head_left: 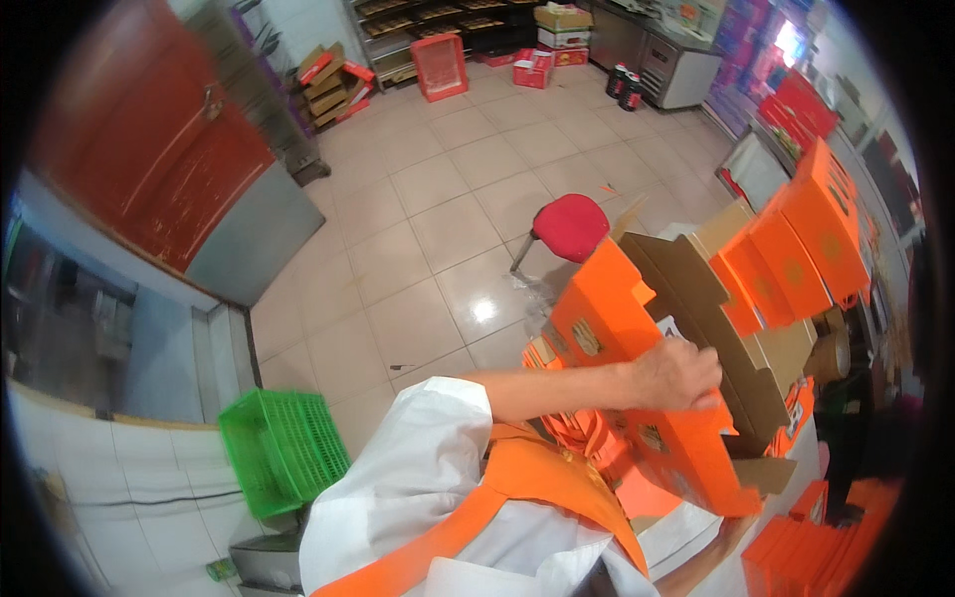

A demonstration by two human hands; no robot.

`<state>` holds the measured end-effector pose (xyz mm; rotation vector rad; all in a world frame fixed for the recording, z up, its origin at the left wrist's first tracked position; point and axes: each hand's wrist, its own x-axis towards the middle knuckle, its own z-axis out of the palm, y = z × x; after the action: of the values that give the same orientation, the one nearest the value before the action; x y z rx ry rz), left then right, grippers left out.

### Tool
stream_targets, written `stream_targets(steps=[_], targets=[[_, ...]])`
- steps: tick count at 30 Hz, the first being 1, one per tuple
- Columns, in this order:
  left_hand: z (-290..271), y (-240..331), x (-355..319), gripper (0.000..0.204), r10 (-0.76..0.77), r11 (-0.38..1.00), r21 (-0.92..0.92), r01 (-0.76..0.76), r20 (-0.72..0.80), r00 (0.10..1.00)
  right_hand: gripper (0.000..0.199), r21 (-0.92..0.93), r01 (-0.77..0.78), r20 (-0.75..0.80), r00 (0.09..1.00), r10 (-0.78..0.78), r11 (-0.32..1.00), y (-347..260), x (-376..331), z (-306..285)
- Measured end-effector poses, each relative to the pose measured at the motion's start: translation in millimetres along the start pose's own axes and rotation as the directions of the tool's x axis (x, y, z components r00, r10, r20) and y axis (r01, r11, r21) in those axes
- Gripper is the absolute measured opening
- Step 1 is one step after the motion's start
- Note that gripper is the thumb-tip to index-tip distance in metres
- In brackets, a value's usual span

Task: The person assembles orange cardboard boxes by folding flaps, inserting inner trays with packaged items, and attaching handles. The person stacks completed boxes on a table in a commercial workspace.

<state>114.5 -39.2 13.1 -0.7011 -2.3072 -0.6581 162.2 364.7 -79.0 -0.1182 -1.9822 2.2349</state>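
The person's left hand (676, 373) grips the half-folded orange box (647, 378) with fingers closed on its brown inner flap, the box looking partly assembled beside folded boxes (806, 239) stacked at right, while the right hand stays hidden.

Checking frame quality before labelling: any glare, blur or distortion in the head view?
Head view: strong fisheye bend with a dark vignette at the corners; a bright glare spot on the glossy beige floor tiles; window blown out at top right; the left hand on the orange folded carton is slightly soft; right hand unseen.
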Motion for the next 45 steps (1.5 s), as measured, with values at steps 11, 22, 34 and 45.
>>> stream_targets(steps=[11, 22, 34, 45], targets=[[29.5, -40.7, 12.2, 0.056, -0.226, 0.938, 0.025, 0.345, 0.799, 0.558, 0.056, -0.642, 0.427, 0.332, 0.904, -0.271, 0.637, -62.7, -14.7, 95.6], [-4.0, -43.6, 17.1, 0.021, 0.08, 0.995, -0.066, -0.075, 0.071, 0.994, 0.031, -0.722, 0.661, 0.681, 0.732, 0.038, 0.206, -92.7, 2.7, 141.7], [-65.6, -129.0, -40.5, 0.044, -0.422, 0.901, 0.15, 0.408, 0.079, 0.903, 0.026, -0.749, 0.616, 0.633, 0.774, -0.008, 0.244, -87.5, 3.6, 145.0], [-71.3, -143.8, -40.7, 0.064, -0.356, 0.839, -0.274, 0.471, 0.379, 0.854, 0.024, -0.763, 0.576, 0.593, 0.805, -0.038, 0.292, -84.8, 2.8, 145.8]])
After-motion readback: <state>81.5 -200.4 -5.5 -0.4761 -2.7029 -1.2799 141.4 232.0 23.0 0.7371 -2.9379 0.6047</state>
